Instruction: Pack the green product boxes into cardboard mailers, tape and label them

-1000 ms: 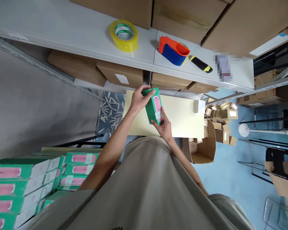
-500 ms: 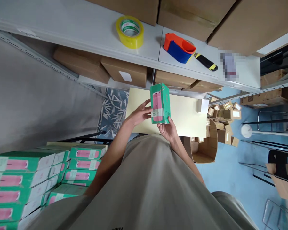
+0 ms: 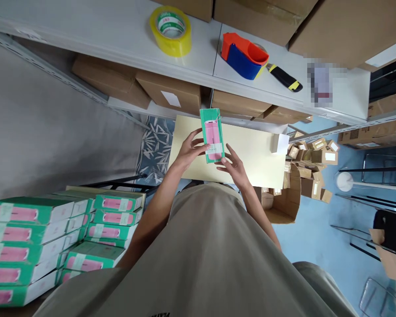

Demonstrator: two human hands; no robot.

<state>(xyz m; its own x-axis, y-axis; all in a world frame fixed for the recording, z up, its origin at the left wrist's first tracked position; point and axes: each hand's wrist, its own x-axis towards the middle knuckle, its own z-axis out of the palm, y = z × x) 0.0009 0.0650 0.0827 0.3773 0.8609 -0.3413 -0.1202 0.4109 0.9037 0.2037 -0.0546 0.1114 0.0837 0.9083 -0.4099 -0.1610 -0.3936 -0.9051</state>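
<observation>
A green carton with a pink bottle printed on it and a pale label (image 3: 212, 132) is held up above a cream tabletop (image 3: 251, 149). My left hand (image 3: 188, 152) grips its left side, with the thumb over the front near the label and the other fingers partly behind. At the lower right corner, my right hand (image 3: 235, 169) is open; its fingers are spread, and the thumb tip is at or touching the carton's edge. The carton stands nearly upright with its printed front towards me.
Stacked matching cartons (image 3: 16, 235) stand at lower left. A shelf (image 3: 198, 53) ahead carries yellow tape (image 3: 171, 33), a red-and-blue tape dispenser (image 3: 244, 55) and a cutter (image 3: 285, 78). A white box (image 3: 280, 144) sits at the table's right; small brown boxes (image 3: 323, 156) lie beyond.
The carton has turned so its front faces me more and has shifted slightly left. My right hand has loosened from its base and spread its fingers; my left thumb now overlaps its front.
</observation>
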